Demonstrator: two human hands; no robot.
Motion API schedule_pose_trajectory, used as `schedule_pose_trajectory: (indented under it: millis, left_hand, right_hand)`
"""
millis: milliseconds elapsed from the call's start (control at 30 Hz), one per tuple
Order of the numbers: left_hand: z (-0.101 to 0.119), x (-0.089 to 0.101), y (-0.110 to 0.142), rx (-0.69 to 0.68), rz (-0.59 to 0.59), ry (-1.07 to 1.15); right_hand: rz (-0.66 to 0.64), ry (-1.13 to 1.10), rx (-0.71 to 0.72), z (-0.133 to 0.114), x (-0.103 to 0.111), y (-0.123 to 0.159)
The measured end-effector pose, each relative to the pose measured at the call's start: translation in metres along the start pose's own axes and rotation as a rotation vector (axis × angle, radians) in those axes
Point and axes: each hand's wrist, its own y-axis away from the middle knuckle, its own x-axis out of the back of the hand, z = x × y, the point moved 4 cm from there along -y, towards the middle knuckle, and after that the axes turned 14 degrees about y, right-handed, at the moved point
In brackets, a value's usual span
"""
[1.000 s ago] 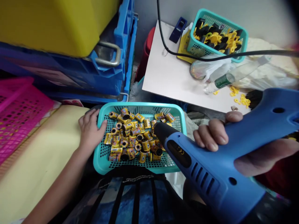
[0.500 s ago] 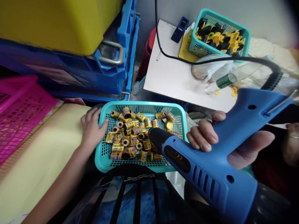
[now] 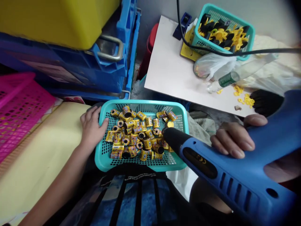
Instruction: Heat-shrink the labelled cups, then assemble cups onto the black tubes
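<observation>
Head view, looking down on a shallow teal plastic mesh basket [image 3: 145, 105] that holds many loose, yellow printed cylinders [image 3: 134, 135], some lying on their sides and some standing on end. The left hand [image 3: 91, 127] rests against the basket's left rim, its fingers slightly apart and not clamped on anything. The right hand [image 3: 232, 138] has its fingers curled together, clamped around a blue plastic heat gun [image 3: 225, 169]. The gun's black nozzle [image 3: 174, 138] points down over the right part of the basket, just beside the cylinders. Beyond the basket stands a white bench [image 3: 171, 62] bearing a second teal mesh basket [image 3: 252, 34] of black and yellow parts, and a clear plastic bottle with a green label [image 3: 244, 70]. A black cable [image 3: 211, 53] crosses above the bench. To the left lie a pink plastic mesh basket [image 3: 21, 100] and a stacked blue plastic crate [image 3: 105, 72].
</observation>
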Motion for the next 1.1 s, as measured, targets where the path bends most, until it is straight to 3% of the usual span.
schedule_pose_trajectory:
  millis: [133, 233, 433, 633, 833, 1100]
  left_hand:
    - [0.001, 0.000, 0.000, -0.008, -0.014, -0.019]
    - [0.002, 0.000, 0.000, -0.015, -0.007, -0.018]
    - [0.002, 0.000, 0.000, -0.027, -0.002, -0.012]
    - [0.001, -0.001, -0.001, 0.013, 0.017, -0.074]
    - [0.002, 0.000, -0.001, 0.022, 0.008, -0.080]
    - [0.001, -0.001, -0.001, -0.001, 0.027, -0.040]
  right_hand:
    - [-0.082, 0.016, -0.039, 0.004, 0.003, -0.001]
    - [-0.186, 0.004, 0.019, 0.006, 0.002, -0.005]
    - [-0.252, -0.011, 0.099, 0.004, -0.005, 0.000]
    - [-0.221, -0.015, 0.064, 0.001, -0.007, 0.008]
    - [-0.317, 0.003, 0.065, 0.000, -0.010, 0.008]
    - [-0.276, 0.020, 0.044, 0.002, -0.017, 0.012]
